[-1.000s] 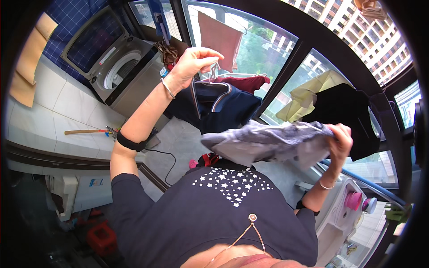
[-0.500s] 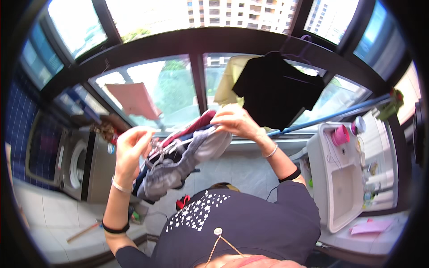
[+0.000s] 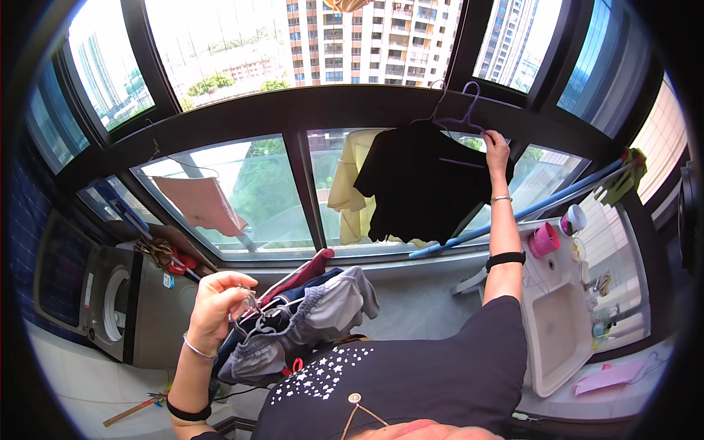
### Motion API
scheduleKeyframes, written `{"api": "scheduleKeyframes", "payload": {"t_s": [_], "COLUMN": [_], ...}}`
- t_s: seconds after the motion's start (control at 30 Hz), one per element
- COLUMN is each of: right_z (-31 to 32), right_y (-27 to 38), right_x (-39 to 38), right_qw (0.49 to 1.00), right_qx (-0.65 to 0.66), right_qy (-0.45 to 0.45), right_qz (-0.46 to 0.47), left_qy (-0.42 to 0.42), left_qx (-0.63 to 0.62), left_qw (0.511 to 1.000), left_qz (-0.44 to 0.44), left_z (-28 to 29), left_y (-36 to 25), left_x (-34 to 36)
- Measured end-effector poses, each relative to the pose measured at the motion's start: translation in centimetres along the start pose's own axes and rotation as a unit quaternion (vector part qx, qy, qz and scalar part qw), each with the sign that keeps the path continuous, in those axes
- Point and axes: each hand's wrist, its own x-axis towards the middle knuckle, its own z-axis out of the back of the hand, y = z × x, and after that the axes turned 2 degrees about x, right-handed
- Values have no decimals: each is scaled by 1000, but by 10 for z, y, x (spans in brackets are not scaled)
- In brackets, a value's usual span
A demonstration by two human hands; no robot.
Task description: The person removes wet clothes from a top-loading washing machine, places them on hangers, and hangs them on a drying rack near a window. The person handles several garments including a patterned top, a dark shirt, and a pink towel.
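My left hand is closed round the hooks of several clothes hangers. From them hang a grey garment with a gathered waist, a dark red piece and dark blue clothing, bunched in front of my body. My right hand reaches up and pinches the sloping arm of a purple hanger. On that hanger is a black T-shirt, spread in front of the window. Part of the hanger lies hidden inside the shirt. Behind the shirt, a pale yellow garment partly shows.
A pink cloth hangs at the left window. The washing machine stands at the left. To the right are a sink, a pink cup and a blue pole slanting along the window.
My right hand has left the bunched clothes and moved up and right to the purple hanger. My left hand keeps the hangers, slightly lower. The view has shifted.
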Motion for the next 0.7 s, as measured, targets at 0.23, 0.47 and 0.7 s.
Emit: {"api": "scheduleKeyframes", "payload": {"t_s": [0.23, 0.47, 0.7], "right_z": [43, 85, 40], "right_y": [63, 169, 257], "right_x": [54, 4, -87], "right_qw": [990, 912, 836], "right_qx": [135, 178, 206], "right_qy": [-45, 267, 377], "right_qz": [11, 254, 340], "left_qy": [-36, -136, -132], "left_qx": [-11, -49, 32], "left_qw": [999, 985, 977], "left_qz": [-27, -93, -163], "left_z": [-1, 19, 32], "left_y": [-2, -4, -4], "left_x": [-11, 1, 13]}}
